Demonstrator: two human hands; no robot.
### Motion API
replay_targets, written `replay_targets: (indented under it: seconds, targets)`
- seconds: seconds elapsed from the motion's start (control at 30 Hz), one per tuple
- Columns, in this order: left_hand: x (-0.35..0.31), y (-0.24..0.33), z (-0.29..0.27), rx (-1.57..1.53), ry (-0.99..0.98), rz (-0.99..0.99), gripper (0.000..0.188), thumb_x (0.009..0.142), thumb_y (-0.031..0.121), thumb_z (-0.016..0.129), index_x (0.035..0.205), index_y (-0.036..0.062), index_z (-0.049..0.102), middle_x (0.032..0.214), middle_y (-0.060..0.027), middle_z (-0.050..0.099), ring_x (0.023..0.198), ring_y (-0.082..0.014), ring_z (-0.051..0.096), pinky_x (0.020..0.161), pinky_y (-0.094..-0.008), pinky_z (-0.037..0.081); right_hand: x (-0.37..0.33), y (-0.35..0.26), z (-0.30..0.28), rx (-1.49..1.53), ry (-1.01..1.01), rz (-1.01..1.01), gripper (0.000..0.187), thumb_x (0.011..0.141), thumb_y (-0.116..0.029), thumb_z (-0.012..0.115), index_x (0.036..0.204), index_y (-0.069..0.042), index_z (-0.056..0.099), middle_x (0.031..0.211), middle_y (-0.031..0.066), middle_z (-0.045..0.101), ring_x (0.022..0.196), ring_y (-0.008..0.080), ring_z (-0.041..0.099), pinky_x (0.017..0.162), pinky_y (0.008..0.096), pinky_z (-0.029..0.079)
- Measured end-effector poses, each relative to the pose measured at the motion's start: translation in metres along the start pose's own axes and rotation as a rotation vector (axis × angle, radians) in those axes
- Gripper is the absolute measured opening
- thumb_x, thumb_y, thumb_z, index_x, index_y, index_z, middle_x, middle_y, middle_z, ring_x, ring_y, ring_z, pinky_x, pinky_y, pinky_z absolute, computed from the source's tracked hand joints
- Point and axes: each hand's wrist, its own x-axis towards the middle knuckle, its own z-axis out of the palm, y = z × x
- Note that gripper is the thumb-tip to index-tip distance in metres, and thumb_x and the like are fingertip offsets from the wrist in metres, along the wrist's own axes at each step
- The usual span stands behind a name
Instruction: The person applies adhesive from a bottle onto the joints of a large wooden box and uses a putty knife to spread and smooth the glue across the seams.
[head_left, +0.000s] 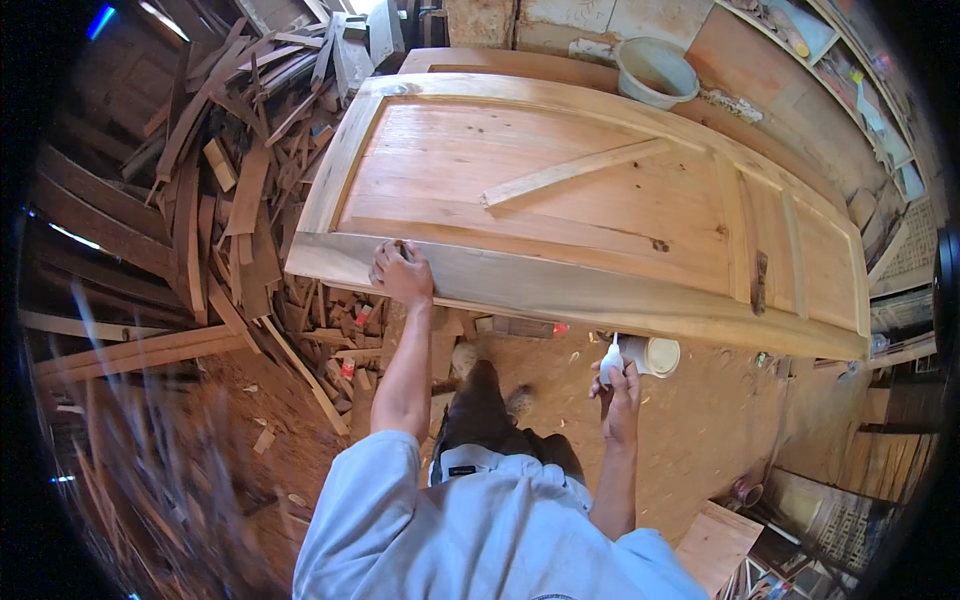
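Note:
A pale wooden panelled door (560, 275) lies flat across in front of me. My left hand (403, 272) rests on its near rail at the left, fingers curled round a small dark brownish thing mostly hidden by them. Low at the right, my right hand (618, 395) grips a white squeeze bottle (612, 366), its thin nozzle pointing up. The bottle is just short of the door's near edge. A loose wooden strip (575, 172) lies slantwise on the large panel. Farther right, a small dark brown tool (760, 282), its kind unclear, lies on the door.
A heap of wood offcuts (265, 150) fills the left side. Behind the door stands a grey-white basin (655, 75). A white tub (662, 356) is beyond my right hand, partly under the door's edge. Shelves (850, 70) line the far right; a board (718, 545) is at lower right.

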Motion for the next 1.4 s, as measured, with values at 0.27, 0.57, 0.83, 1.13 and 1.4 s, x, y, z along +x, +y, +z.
replay_targets:
  seconds: [0.27,0.57,0.83,1.13,1.4]
  targets:
    - [0.046,-0.03,-0.013,-0.17,-0.233,-0.089,0.035,0.091,0.039,0.061,0.115,0.0125,0.062,0.122,-0.0102,0.059,0.12,-0.0286,0.052,0.112,-0.0504,0.027,0.074,0.042,0.108,-0.491,-0.11,-0.2,0.034,0.099,-0.032,0.062,0.116,-0.004,0.051,0.094,0.0056,0.068,0.067,0.0071,0.057,0.06,0.0221,0.046]
    - [0.228,-0.148,0.055,0.028,-0.087,0.038,0.047,0.095,0.046,0.057,0.119,0.0057,0.057,0.124,-0.0164,0.059,0.116,-0.0356,0.056,0.101,-0.0507,0.041,0.182,0.117,0.218,-1.021,0.041,-0.45,0.041,0.094,-0.044,0.063,0.105,-0.004,0.061,0.088,0.0171,0.068,0.074,0.0349,0.064,0.066,0.0456,0.05]
    - [0.231,-0.146,0.061,0.114,-0.495,-0.148,0.058,0.1,0.054,0.042,0.12,0.0021,0.057,0.118,-0.0192,0.063,0.11,-0.0381,0.061,0.094,-0.0505,0.045,0.217,0.132,0.236,-1.186,0.079,-0.534,0.033,0.094,-0.035,0.064,0.102,-0.003,0.061,0.083,0.018,0.069,0.078,0.036,0.066,0.069,0.0453,0.05]
    - [0.235,-0.145,0.061,0.141,-0.457,-0.094,0.06,0.1,0.055,0.04,0.116,0.0,0.058,0.114,-0.0226,0.065,0.102,-0.042,0.063,0.087,-0.0518,0.049,0.217,0.137,0.239,-1.238,0.063,-0.505,0.031,0.091,-0.033,0.065,0.102,-0.004,0.062,0.086,0.016,0.067,0.08,0.0364,0.06,0.072,0.0471,0.049]
    - [0.235,-0.147,0.06,0.193,-0.498,-0.101,0.069,0.098,0.062,0.037,0.119,-0.0008,0.057,0.121,-0.0246,0.063,0.106,-0.0442,0.062,0.09,-0.0523,0.048,0.214,0.139,0.24,-1.256,0.071,-0.471,0.03,0.091,-0.032,0.065,0.103,-0.005,0.062,0.087,0.0151,0.067,0.082,0.0354,0.058,0.073,0.0476,0.049]
